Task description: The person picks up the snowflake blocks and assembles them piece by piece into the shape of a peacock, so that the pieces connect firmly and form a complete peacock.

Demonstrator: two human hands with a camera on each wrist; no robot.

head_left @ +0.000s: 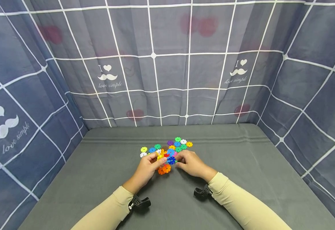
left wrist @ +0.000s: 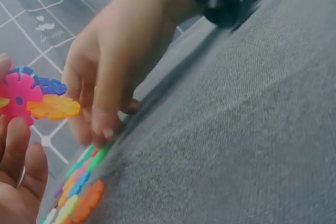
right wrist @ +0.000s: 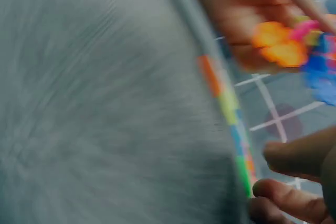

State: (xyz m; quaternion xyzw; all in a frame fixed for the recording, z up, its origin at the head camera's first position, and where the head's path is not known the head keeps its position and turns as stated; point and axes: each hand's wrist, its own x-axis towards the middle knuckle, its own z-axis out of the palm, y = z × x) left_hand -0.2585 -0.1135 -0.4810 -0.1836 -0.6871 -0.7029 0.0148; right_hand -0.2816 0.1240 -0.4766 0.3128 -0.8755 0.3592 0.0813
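My left hand (head_left: 146, 166) holds a cluster of joined plastic flower-shaped building discs (head_left: 171, 160), raised above the table. Pink, blue and yellow-orange discs (left wrist: 55, 107) of this cluster show in the left wrist view. My right hand (head_left: 194, 164) reaches down beside it, fingers bent toward loose discs on the table. In the left wrist view its fingertips (left wrist: 105, 124) are right at a green disc (left wrist: 98, 156). Thumb and fingers stand apart in the right wrist view, close to a green disc (right wrist: 243, 177), with nothing visible between them.
More loose discs in several colours, such as a green one (head_left: 177, 139) and a yellow one (head_left: 144, 149), lie behind the hands on the grey table cloth (head_left: 104, 179). A gridded curtain (head_left: 167, 76) encloses the back and sides. Each wrist carries a black camera mount (head_left: 203, 192).
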